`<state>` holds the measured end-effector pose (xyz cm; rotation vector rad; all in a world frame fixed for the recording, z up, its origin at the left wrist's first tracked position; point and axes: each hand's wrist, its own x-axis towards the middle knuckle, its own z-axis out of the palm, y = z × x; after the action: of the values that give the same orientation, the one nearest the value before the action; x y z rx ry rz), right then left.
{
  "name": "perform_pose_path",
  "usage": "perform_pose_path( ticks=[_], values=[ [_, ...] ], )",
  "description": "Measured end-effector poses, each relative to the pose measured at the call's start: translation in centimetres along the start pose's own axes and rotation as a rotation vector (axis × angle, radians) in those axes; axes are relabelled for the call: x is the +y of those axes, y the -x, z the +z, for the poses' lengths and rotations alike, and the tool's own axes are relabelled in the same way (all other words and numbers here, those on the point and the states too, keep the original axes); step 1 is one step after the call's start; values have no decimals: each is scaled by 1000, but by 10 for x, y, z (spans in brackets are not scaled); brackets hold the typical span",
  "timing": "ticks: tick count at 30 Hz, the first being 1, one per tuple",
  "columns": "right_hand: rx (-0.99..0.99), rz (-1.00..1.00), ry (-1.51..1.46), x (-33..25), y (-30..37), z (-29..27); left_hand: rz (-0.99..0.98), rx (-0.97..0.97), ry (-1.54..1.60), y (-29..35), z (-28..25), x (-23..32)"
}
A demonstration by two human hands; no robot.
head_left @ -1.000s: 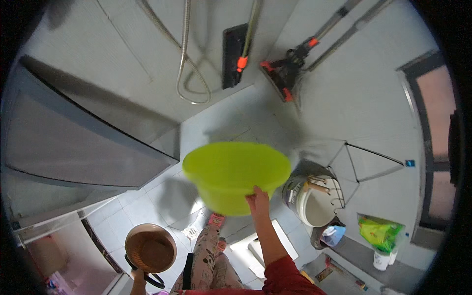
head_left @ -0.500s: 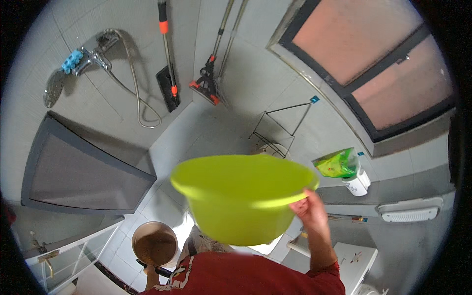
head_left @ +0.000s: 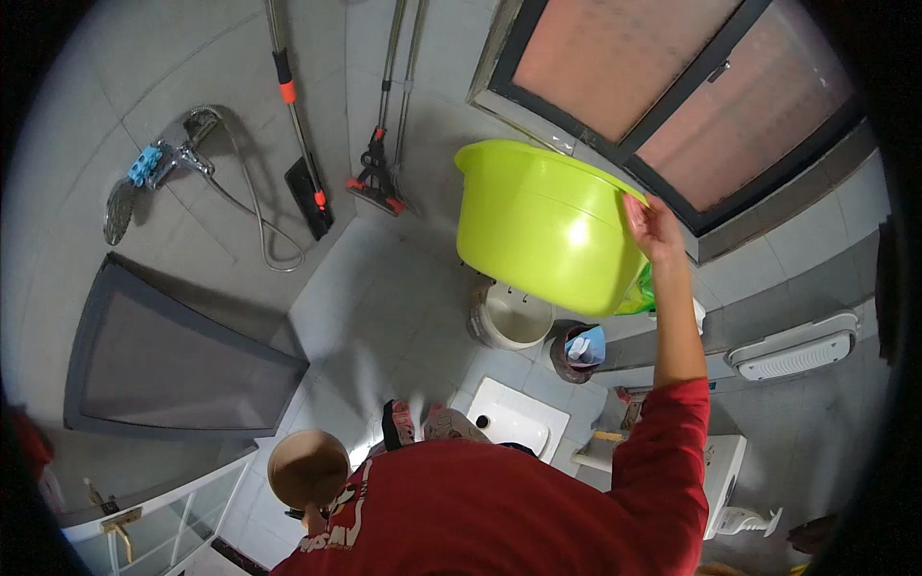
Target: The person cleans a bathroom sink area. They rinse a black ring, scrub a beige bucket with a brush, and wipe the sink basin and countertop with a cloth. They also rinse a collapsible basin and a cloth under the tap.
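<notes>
"Gripping what, with the right hand (head_left: 655,228)?"

"A lime-green plastic basin (head_left: 538,226). The fingers are closed on its rim, at the right end, with the arm stretched out."

"Where is the basin?"

"Right of centre in the upper half of the frame, held up and tilted, its smooth outer wall toward the viewer."

"And the left hand (head_left: 314,518)?"

"Low, left of centre, closed at the near side of a brown cooking pot (head_left: 309,461). The pot's open mouth faces up; the fingers themselves are mostly hidden."

"What lies close to the basin?"

"A green plastic bag (head_left: 636,293) shows past its lower right edge. Below it in the frame stand a white bucket (head_left: 519,331) and, just beside that, a dark bin (head_left: 574,369) with a pale blue item in it. A white squat toilet (head_left: 514,418) is set in the floor below them."

"Farther out?"

"A dark-framed window (head_left: 595,67) at upper right, a squeegee mop (head_left: 376,173) and a flat mop (head_left: 307,192) against the walls at upper left, and a shower head (head_left: 120,211) at far left."
</notes>
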<state>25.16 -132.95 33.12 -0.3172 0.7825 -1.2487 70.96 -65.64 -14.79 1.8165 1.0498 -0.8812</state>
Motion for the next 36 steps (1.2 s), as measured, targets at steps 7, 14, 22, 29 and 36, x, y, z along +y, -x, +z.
perform_pose_path(
  ticks=[7,14,22,29,36],
  values=[
    [191,-98,-48,-6,-105,-20,62,-12,-6,33,19,-3],
    [100,6,-45,-29,-161,-5,145,-7,-11,81,37,-4],
    [252,65,-8,-36,-255,-50,214,-3,-39,123,66,-7],
    [242,167,14,-54,-307,-73,242,9,-22,145,96,-14],
    [279,186,210,-66,-307,-91,264,33,-28,163,101,-11]
  ],
)
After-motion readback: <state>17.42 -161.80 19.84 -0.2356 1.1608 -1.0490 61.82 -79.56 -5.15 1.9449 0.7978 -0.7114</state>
